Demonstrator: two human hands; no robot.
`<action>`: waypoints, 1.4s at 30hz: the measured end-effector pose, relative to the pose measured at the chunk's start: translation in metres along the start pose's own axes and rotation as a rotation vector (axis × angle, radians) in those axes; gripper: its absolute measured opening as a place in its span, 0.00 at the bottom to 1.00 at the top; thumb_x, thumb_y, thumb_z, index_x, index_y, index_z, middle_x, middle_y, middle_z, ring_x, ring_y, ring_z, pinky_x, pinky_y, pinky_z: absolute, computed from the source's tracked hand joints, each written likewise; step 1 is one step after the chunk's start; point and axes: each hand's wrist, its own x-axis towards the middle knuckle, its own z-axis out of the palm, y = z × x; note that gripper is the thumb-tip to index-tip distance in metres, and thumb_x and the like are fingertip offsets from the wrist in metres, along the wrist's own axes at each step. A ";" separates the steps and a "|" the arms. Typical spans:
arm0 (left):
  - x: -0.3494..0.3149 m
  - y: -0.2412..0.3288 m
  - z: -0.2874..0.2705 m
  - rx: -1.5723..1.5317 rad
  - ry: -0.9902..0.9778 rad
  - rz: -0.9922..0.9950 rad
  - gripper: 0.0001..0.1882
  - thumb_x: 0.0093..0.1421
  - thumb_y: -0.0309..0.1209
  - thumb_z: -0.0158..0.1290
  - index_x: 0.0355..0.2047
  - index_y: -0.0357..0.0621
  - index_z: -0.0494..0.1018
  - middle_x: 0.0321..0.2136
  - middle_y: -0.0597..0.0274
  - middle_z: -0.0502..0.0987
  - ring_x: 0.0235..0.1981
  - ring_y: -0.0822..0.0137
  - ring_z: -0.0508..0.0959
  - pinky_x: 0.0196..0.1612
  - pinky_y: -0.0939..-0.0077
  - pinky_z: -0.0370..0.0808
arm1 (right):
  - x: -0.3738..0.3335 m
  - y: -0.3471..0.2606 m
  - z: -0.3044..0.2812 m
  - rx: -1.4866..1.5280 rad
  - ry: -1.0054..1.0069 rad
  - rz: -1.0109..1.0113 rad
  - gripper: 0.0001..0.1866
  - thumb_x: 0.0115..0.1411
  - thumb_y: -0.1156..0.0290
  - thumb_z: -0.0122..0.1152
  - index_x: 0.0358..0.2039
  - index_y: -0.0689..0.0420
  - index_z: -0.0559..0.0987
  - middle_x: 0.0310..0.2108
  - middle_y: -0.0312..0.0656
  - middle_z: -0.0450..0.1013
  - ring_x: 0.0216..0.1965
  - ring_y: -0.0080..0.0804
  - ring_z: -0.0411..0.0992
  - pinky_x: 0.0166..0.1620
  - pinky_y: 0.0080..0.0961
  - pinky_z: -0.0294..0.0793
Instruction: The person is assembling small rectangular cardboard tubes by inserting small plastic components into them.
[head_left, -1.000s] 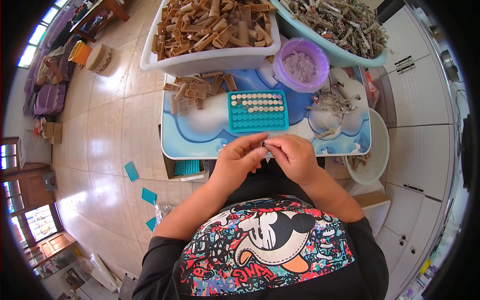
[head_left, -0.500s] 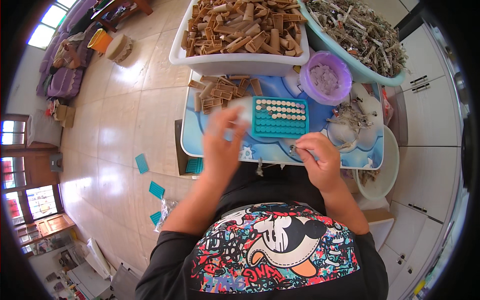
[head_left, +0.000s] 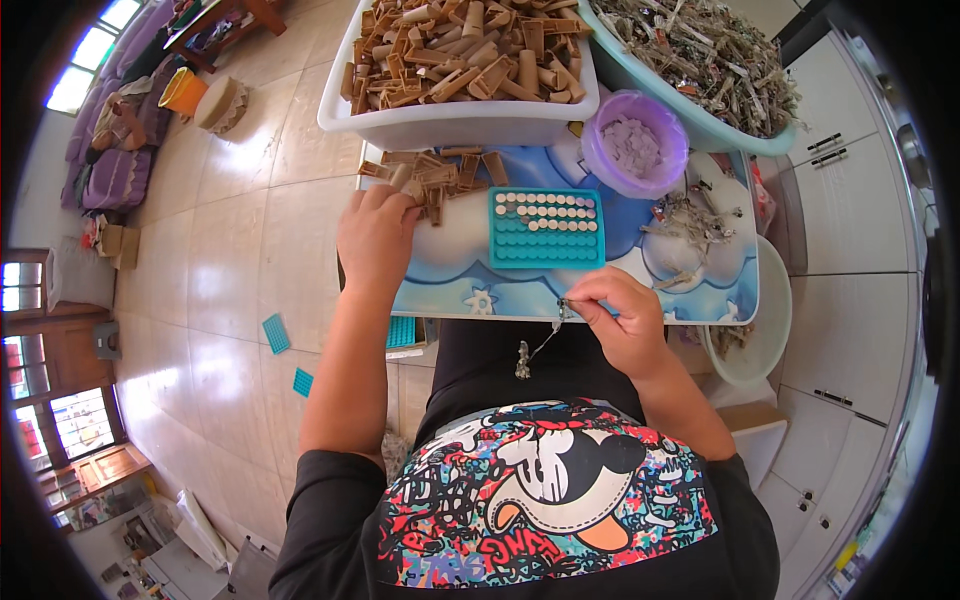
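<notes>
Hands: two in view. The left hand (head_left: pixel 378 235), one, is at the left side of the table (head_left: pixel 440 292), fingers bent down onto the single loose heap of brown pieces (head_left: pixel 440 172); whether it has gripped one cannot be told. The right hand (head_left: pixel 622 312), one, is clenched at thumb and forefinger on one wired part (head_left: pixel 557 320), held at the table's near edge; its clump (head_left: pixel 522 361) hangs over the lap.

Between and beyond the hands lies one teal tray (head_left: pixel 545 258) on the table. Three of its rows carry pale discs (head_left: pixel 560 212), too small for a reliable count.

Containers: one white bin (head_left: pixel 460 128) heaped with brown pieces; one purple bowl (head_left: pixel 640 185) of white bits; one blue basin (head_left: pixel 770 143) of wiry scrap; one pale green basin (head_left: pixel 768 300), lower right, partly under the table. One scrap heap (head_left: pixel 690 222) lies at the table's right.

Floor, left: two teal grids (head_left: pixel 276 333) noted, lying apart.
</notes>
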 end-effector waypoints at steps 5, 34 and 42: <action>-0.002 0.003 -0.001 0.058 0.036 0.020 0.06 0.47 0.29 0.57 0.28 0.49 0.75 0.27 0.66 0.74 0.33 0.61 0.73 0.38 0.66 0.68 | 0.005 0.005 0.004 0.072 -0.015 -0.020 0.05 0.51 0.84 0.58 0.29 0.62 0.75 0.29 0.43 0.73 0.27 0.29 0.71 0.32 0.19 0.70; -0.052 0.094 0.010 -2.118 -0.431 -0.811 0.17 0.60 0.33 0.52 0.47 0.38 0.69 0.35 0.60 0.75 0.33 0.72 0.75 0.38 0.81 0.73 | 0.002 0.003 0.030 0.313 -0.007 0.123 0.04 0.53 0.82 0.58 0.29 0.62 0.74 0.35 0.43 0.71 0.29 0.25 0.70 0.32 0.17 0.70; -0.055 0.099 0.001 -2.123 -0.597 -0.814 0.19 0.59 0.34 0.52 0.48 0.36 0.69 0.35 0.55 0.77 0.29 0.69 0.78 0.35 0.77 0.76 | 0.016 0.005 0.023 0.029 0.095 -0.085 0.05 0.50 0.83 0.60 0.28 0.60 0.75 0.31 0.41 0.70 0.27 0.28 0.70 0.29 0.19 0.69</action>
